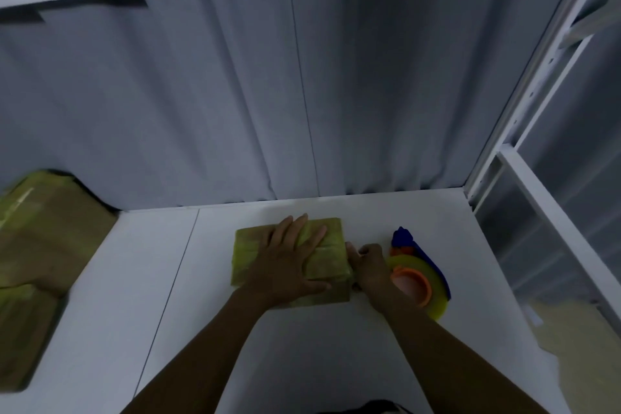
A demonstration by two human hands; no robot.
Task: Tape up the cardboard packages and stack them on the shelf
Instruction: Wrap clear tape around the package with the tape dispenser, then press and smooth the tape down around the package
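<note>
**Sticking the tape down on the side of the box**

My left hand (292, 257) lies flat on top of the cardboard package (331, 232), with the fingers straight and spread. It holds nothing. It just presses the package down so it cannot slide.

My right hand (369, 264) is curled up tight at the right side of the package. I think it holds the tape gun (420, 279), the blue and orange one with the yellow roll. My hand hides part of the grip, so I am not fully sure.

The package sits in the middle of the white shelf (151, 279), near the grey curtain (302, 94) at the back. It already has a lot of yellow tape on it. More taped packages (40, 235) are piled at the far left of the same shelf, well apart from this one.

I think I am putting tape over the right edge. To do it well, I should press hard with my flat hand, pull the tape tight and straight, and rub it down so there are no bumps. I should keep my fingers off the sharp cutting part. If I pull too hard, the package may turn or the tape may go crooked.
</note>
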